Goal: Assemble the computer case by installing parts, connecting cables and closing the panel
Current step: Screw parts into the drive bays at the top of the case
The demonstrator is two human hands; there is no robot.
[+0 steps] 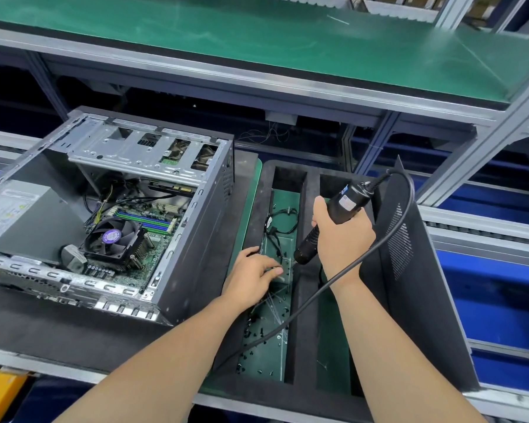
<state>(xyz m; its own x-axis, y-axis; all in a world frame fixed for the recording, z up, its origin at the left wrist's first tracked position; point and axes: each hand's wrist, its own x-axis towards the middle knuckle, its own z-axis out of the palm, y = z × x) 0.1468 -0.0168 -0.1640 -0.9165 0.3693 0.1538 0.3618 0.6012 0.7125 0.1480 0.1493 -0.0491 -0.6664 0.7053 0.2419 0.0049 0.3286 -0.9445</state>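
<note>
Grey steel, the computer case lies on its side at the left of the bench with its open face up. Inside it, the motherboard, the cooler fan, the power supply and the drive cage look seated, and thin cables run across the board. The side panel is off and leans upright at the bench's right end, so closing is still to do, and probably some screwing down as well.

Between the case and the panel, reaching to the front edge, sits a black foam tray. Loose screws and a coiled cable lie in its left compartment. The right hand grips an electric screwdriver with its tip down in that compartment. The left hand reaches in beside the tip with lightly curved fingers. I cannot tell whether it pinches a screw, but I judge that one is being loaded.

The power supply's white label, the fan's purple sticker and the screwdriver's small labels are all too blurred to read.
</note>
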